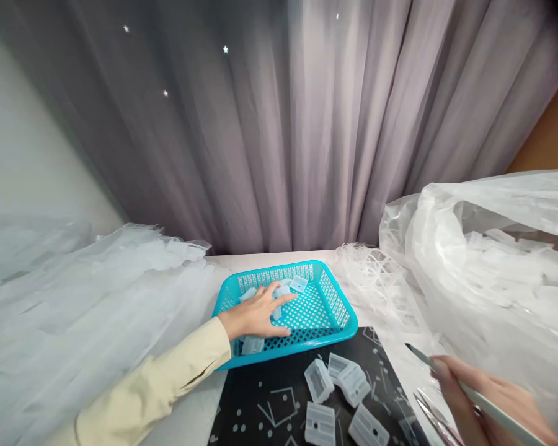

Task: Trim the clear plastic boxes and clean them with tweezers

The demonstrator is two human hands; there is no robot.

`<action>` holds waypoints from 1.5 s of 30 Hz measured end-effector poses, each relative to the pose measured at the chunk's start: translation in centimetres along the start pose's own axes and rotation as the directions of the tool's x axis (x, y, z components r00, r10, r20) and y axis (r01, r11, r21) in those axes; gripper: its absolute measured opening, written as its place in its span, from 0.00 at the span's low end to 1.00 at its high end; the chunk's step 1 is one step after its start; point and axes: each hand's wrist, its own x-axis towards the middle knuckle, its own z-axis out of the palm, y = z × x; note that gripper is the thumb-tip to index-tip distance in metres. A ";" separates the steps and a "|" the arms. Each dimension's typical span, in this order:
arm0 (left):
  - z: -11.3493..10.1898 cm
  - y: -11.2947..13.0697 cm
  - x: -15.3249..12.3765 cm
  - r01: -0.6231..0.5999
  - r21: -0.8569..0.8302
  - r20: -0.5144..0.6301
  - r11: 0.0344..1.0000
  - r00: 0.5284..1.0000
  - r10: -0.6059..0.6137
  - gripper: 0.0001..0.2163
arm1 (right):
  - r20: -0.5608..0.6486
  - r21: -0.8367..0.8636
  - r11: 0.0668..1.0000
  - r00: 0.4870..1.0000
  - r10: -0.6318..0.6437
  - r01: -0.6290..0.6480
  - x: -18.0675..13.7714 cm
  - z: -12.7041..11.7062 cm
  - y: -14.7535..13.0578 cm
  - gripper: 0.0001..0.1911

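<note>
My left hand (260, 311) is inside the turquoise plastic basket (279, 358), fingers spread and palm down. Beneath and beside it lie several small translucent plastic boxes (299, 284), partly hidden by the hand. Between the fingers of my right hand (497, 396), at the lower right, is a slim pale-green tool with a dark pointed tip (474, 394). Its tip points up and left, away from any box. On the black patterned mat (260, 409), in front of the basket, more translucent plastic boxes (320, 423) form a loose cluster.
Shiny metal tools (434, 416) lie partly under my right hand. White plastic strips (376, 285) are heaped behind it. An open clear bag (428, 248) of translucent pieces stands at right. Clear plastic bags (97, 297) pile up at left, and a grey curtain (270, 136) hangs behind.
</note>
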 end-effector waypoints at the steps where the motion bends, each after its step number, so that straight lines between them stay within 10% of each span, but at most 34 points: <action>1: 0.0 0.2 0.3 0.003 0.018 0.002 1.000 1.000 -0.003 0.34 | 0.000 -0.001 0.999 0.999 -0.046 0.046 0.5 -0.1 -0.2 0.04; 14: -1.8 1.7 2.0 0.081 0.129 -0.334 0.988 0.942 -0.034 0.12 | -0.135 -0.067 0.976 0.967 -0.214 0.206 1.5 1.0 0.3 0.04; 22: -3.7 7.4 -7.3 0.061 0.243 -0.613 0.968 0.783 0.105 0.16 | -0.099 -0.075 0.982 0.979 -0.180 0.173 1.5 0.0 0.4 0.06; 27: 3.1 9.5 -12.1 -0.223 0.392 -0.392 0.893 0.838 0.381 0.18 | -0.089 -0.023 0.985 0.981 -0.171 0.170 1.1 0.2 0.1 0.07; 34: 4.4 8.1 -11.2 -0.105 0.209 -0.282 0.972 0.946 0.162 0.09 | -0.031 0.091 0.993 0.996 0.081 -0.078 1.2 0.3 -1.1 0.08; 36: 4.1 8.1 -11.1 -0.097 0.167 -0.277 0.981 0.950 0.141 0.08 | 0.021 0.233 0.890 0.917 0.398 -0.391 1.6 0.0 -2.1 0.12; 39: 4.3 8.3 -11.2 -0.134 0.077 -0.304 0.988 0.941 0.151 0.10 | 0.247 0.509 0.413 0.587 0.771 -0.755 2.4 -0.4 -3.5 0.16; 41: 4.8 8.4 -11.3 -0.196 -0.046 -0.395 0.980 0.904 0.162 0.11 | 0.426 0.591 0.137 0.452 0.783 -0.795 2.8 -0.5 -4.1 0.20; 45: 5.6 8.5 -11.3 -0.310 -0.285 -0.618 0.907 0.783 0.073 0.08 | 0.739 0.538 -0.206 0.341 0.581 -0.817 3.2 -0.2 -4.1 0.24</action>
